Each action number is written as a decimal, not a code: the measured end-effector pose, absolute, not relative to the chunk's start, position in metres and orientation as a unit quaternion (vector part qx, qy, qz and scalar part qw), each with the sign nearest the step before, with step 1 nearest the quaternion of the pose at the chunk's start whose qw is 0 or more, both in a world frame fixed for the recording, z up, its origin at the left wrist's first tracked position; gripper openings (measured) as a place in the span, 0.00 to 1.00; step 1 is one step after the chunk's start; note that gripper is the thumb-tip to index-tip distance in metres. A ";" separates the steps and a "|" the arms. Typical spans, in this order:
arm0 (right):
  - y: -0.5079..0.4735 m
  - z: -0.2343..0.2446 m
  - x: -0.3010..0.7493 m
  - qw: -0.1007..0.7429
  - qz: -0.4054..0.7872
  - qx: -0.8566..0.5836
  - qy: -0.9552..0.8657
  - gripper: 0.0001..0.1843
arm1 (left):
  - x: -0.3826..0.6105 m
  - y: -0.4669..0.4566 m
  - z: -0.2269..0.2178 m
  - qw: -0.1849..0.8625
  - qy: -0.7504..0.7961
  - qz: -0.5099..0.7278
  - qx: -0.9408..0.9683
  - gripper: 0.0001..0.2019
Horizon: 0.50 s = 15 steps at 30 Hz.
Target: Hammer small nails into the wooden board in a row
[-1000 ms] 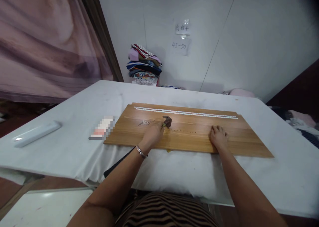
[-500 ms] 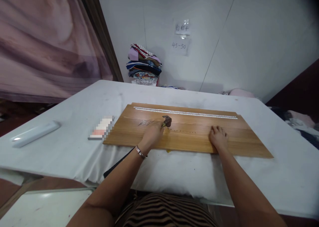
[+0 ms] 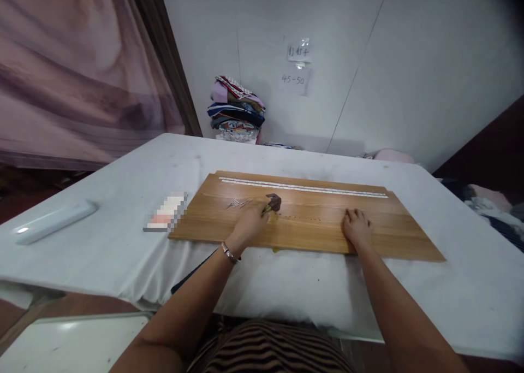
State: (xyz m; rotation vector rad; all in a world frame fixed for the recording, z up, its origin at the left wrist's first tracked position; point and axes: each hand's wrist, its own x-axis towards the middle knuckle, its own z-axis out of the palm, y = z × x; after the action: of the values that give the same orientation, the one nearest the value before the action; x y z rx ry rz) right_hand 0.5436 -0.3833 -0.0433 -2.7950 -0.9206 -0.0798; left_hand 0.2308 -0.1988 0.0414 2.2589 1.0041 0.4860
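Observation:
My left hand (image 3: 251, 220) is closed around the handle of a hammer (image 3: 274, 202), whose dark head points away just above a wooden board (image 3: 393, 225). A short row of small dark nails or marks (image 3: 299, 217) runs to the right from near the hammer head; they are too small to tell apart. Beside the left hand, several loose nails (image 3: 235, 203) lie on the board. My right hand (image 3: 357, 227) rests on the board further right, fingers stretched out, holding nothing. Two pale measuring strips (image 3: 305, 187) lie along the board's far side.
The board lies on a white-covered table (image 3: 123, 171). At its left are a pixelated flat object (image 3: 166, 213) and a white cylinder (image 3: 55, 221). Folded clothes (image 3: 237, 111) are stacked by the wall. A dark strip (image 3: 192, 274) shows beside my left forearm.
The hammer and my left hand have shifted very slightly left. My right hand stays on the board. The whole view has tilted a little.

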 end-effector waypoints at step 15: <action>-0.352 0.040 0.457 0.483 0.284 -0.741 -0.369 0.25 | 0.274 -0.174 0.073 0.738 0.320 0.364 0.469 0.08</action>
State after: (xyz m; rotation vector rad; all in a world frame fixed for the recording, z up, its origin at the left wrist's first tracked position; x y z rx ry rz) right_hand 0.4569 -0.3522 0.0404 -1.8062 -0.8995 0.6923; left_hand 0.2739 -0.1740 0.0726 1.0298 0.7025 0.7992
